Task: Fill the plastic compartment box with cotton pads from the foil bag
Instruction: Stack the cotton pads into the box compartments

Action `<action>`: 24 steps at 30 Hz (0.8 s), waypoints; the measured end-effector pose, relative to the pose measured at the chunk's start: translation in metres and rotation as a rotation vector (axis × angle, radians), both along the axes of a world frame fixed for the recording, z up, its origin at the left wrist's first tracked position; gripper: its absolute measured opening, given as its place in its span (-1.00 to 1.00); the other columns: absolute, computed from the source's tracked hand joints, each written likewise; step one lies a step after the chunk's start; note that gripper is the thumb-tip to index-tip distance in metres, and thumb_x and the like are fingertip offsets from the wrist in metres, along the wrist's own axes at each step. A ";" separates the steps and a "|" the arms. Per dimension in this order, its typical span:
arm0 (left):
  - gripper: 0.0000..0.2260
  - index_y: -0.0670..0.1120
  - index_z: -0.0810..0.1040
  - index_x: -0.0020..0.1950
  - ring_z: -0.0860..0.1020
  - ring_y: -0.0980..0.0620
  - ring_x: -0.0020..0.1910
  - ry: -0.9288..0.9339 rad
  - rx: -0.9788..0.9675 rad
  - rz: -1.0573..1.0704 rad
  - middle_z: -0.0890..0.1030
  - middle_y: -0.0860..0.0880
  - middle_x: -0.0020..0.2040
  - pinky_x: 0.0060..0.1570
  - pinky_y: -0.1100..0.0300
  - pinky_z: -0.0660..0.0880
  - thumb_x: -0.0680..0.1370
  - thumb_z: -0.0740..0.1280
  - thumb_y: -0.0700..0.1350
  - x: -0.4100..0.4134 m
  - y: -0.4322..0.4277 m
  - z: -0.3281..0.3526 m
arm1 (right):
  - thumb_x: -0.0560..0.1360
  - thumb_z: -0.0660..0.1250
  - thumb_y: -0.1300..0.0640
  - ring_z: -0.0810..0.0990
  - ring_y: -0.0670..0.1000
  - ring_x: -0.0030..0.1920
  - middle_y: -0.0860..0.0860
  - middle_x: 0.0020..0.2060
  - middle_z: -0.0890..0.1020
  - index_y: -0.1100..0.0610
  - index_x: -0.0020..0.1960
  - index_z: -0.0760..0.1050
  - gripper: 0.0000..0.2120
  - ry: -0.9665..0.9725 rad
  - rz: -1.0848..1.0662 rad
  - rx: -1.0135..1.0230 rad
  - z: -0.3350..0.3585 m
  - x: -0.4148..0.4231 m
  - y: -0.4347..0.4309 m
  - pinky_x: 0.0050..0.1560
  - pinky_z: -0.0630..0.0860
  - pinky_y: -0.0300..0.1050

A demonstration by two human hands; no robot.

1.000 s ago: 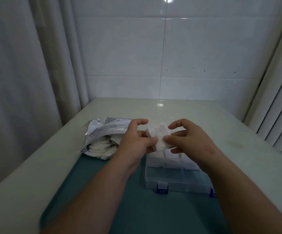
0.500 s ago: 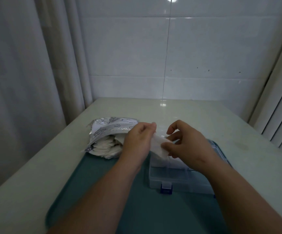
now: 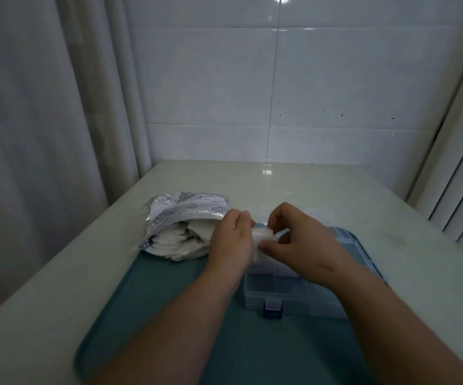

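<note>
Fingers [image 3: 280,215] around cotton pad [image 3: 263,235], over box [image 3: 277,291]

Compartment box [image 3: 277,290]: near row uncovered, reachable from above. Over its far-left part: my left hand [image 3: 233,240] and right hand [image 3: 299,240], both pinching a cotton pad [image 3: 262,234]. Left of box: foil bag [image 3: 185,209], blocking. Nearer than box: bare tray [image 3: 169,315]. Beyond box: bare table [image 3: 308,184].

Glossy wall tiles [image 3: 335,79]; clear plastic box [image 3: 277,290]; crinkled foil bag [image 3: 185,209].
</note>
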State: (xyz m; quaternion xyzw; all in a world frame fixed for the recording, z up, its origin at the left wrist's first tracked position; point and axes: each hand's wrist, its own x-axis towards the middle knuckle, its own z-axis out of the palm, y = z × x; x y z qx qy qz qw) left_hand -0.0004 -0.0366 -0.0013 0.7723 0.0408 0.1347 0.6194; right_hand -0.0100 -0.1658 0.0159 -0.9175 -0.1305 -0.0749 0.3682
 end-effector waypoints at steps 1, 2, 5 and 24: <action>-0.77 -0.09 0.53 -0.04 0.46 0.12 -0.19 0.023 -0.006 -0.020 0.52 0.08 -0.18 -0.28 0.21 0.32 0.65 0.14 -0.02 -0.001 0.000 0.001 | 0.45 0.44 0.02 0.58 -0.10 -0.17 -0.15 -0.10 0.56 -0.09 -0.05 0.38 -0.77 0.005 0.001 -0.004 -0.001 0.000 0.000 -0.11 0.60 -0.15; -0.74 -0.08 0.51 -0.04 0.46 0.11 -0.17 0.035 -0.023 -0.037 0.52 0.07 -0.17 -0.25 0.19 0.33 0.65 0.13 0.03 -0.002 -0.001 0.002 | 0.45 0.44 0.03 0.59 -0.09 -0.16 -0.13 -0.11 0.56 -0.08 -0.05 0.39 -0.78 0.008 -0.005 -0.004 -0.001 0.001 0.000 -0.09 0.61 -0.10; -0.69 -0.10 0.48 0.02 0.47 0.03 -0.13 -0.001 -0.180 -0.059 0.51 0.01 -0.13 -0.16 0.13 0.37 0.63 0.15 0.13 -0.004 0.000 0.006 | 0.46 0.43 0.08 0.63 -0.06 -0.22 -0.07 -0.14 0.60 -0.03 -0.09 0.40 -0.81 -0.009 -0.050 0.056 0.002 0.003 -0.005 -0.14 0.64 -0.07; -0.77 0.03 0.34 0.07 0.67 -0.07 -0.11 0.041 -0.126 -0.229 0.63 -0.14 -0.01 -0.13 -0.01 0.66 0.56 0.38 -0.16 0.005 -0.023 0.020 | 0.52 0.37 0.11 0.65 0.02 -0.23 -0.05 -0.20 0.66 0.05 -0.06 0.38 -0.85 0.049 -0.162 0.159 0.034 -0.002 -0.047 -0.16 0.64 -0.05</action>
